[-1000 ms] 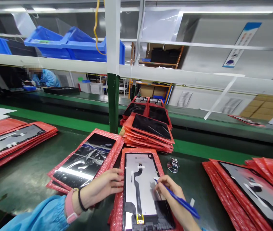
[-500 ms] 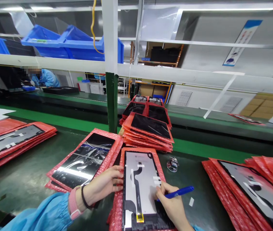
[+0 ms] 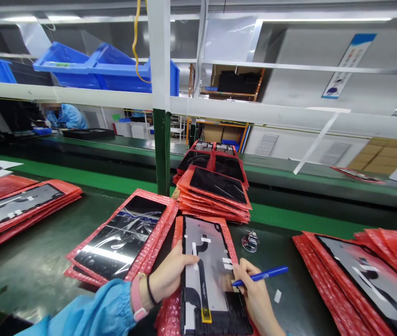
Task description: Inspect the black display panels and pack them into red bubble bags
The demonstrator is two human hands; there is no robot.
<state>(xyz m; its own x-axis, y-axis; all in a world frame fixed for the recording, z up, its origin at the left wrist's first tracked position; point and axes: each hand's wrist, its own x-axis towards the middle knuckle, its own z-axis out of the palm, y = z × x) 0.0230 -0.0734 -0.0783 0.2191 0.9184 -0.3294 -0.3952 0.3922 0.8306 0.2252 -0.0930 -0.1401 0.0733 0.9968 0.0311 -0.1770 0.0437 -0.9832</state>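
One tablet-sized display panel [image 3: 214, 254], one blue pen [image 3: 268, 273], one loose white scrap [image 3: 277, 296]. Panel's grey-backed and black-rimmed, with a curvy flex cable [image 3: 202, 281] and one yellow patch [image 3: 206, 315]. It's held over crinkly red bubble wrap [image 3: 170, 310], left edge pinched by the left hand [image 3: 169, 275]; the smooth plastic pen's pinched in the right hand [image 3: 254, 295].

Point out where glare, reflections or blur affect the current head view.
All in the head view: a white glare band crosses the near part of the black screen panel; the grey-backed panel carries a soft reflection beside the right hand; the blue pen and left hand look fairly crisp; the far-right panel blurs toward the frame edge.
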